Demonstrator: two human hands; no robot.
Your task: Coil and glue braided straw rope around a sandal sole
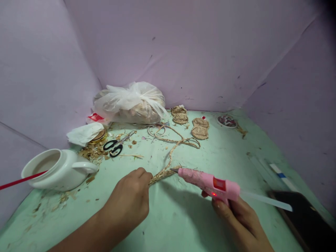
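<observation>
Your left hand [134,191], low and just left of the middle of the frame, has its fingers closed tight on a straw braid [163,175]. The braid pokes out to the right of your fist, near the center of the frame. A thin part of it runs up from there and makes loops [193,141] on the green table [168,227].

Your right hand [237,215], at the lower right, has its fingers wrapped around the grip of a pink glue gun [202,182]. A small red light glows on its side, and a cloudy white glue stick [273,202] comes out of its back. The gun's tip points left, right at the braid's end; you can't tell if they touch.

At the left is a white pot [68,171] with a red stick [23,180] going into its mouth. Scissors with black handles [115,147] lie left of the center, below a stuffed plastic bag [133,105]. Two flat woven pieces [200,128] sit above the middle, with a small round dish [227,121] to their right. A dark flat thing [306,222] is at the lower right.
</observation>
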